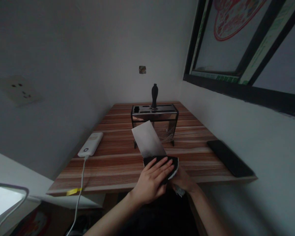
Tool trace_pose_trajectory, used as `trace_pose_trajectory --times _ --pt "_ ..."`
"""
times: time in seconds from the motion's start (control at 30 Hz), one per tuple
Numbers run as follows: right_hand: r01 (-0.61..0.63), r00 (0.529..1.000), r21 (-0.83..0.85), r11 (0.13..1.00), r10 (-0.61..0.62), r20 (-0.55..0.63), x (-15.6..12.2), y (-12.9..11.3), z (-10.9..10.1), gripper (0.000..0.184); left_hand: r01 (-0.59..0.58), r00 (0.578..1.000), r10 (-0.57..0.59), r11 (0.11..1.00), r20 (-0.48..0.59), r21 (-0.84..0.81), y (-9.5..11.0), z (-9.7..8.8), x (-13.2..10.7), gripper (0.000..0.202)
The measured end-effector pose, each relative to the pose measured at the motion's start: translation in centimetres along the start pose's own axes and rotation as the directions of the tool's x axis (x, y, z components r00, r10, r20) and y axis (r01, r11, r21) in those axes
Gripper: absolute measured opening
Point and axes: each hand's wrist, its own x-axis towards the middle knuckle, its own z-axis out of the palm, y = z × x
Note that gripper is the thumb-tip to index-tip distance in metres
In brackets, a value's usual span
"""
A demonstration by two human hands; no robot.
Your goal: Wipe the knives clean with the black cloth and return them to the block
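Observation:
A broad, flat metal blade, that of a cleaver point(148, 139), points up and left over the table's front part. A black cloth point(159, 160) with a ragged pale edge lies across its lower part. My left hand point(153, 180) presses on the cloth from above, fingers laid over it, thumb hidden. My right hand point(183, 180) is closed low behind the cloth, at the cleaver's lower end; its fingers and the handle are mostly hidden. A crumpled greyish edge point(179, 190) hangs below the right hand. Beyond the blade stands a knife block point(154, 116) with a dark-handled tool point(154, 95) upright in it.
On the left of the striped wooden table point(118, 141) lies a white power bank point(90, 144) with a white cable point(82, 177) running over the front edge. A black phone point(229, 157) lies at the right. Walls close in on both sides and behind.

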Motion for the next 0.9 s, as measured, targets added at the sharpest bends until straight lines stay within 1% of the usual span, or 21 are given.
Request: trace_pose_trajectory --times 0.1,0.2,0.43,0.63,0.8,0.9 --pt "-0.014 0.999 0.023 1.0 0.015 -0.045 0.0 -0.3 0.3 0.034 0.006 1.0 -0.006 1.0 -0.004 0.013 -0.4 -0.2 0.2 0.055" --pt "-0.021 0.999 0.016 1.0 0.021 -0.031 0.0 -0.6 0.5 0.03 0.035 0.998 -0.033 0.999 -0.058 0.032 -1.3 -0.7 0.6 0.055" --pt "-0.016 0.999 0.043 0.999 0.015 0.029 0.0 -1.2 0.5 0.04 0.091 0.979 -0.081 0.995 -0.186 0.049 -5.2 -2.2 2.2 0.053" --pt "0.008 0.999 0.028 1.0 -0.009 0.048 0.1 -1.0 0.4 0.04 0.153 0.949 -0.132 0.987 -0.287 0.049 -8.0 -3.8 3.9 0.048" --pt "0.011 0.999 0.044 0.999 -0.013 0.044 0.1 -0.6 0.3 0.038 0.157 0.938 -0.118 0.983 -0.326 0.096 -9.7 -4.6 5.1 0.048" --pt "0.009 0.999 0.051 0.999 -0.011 0.043 0.1 -0.6 0.3 0.037 0.172 0.932 -0.125 0.979 -0.341 0.112 -10.0 -4.7 5.4 0.05"
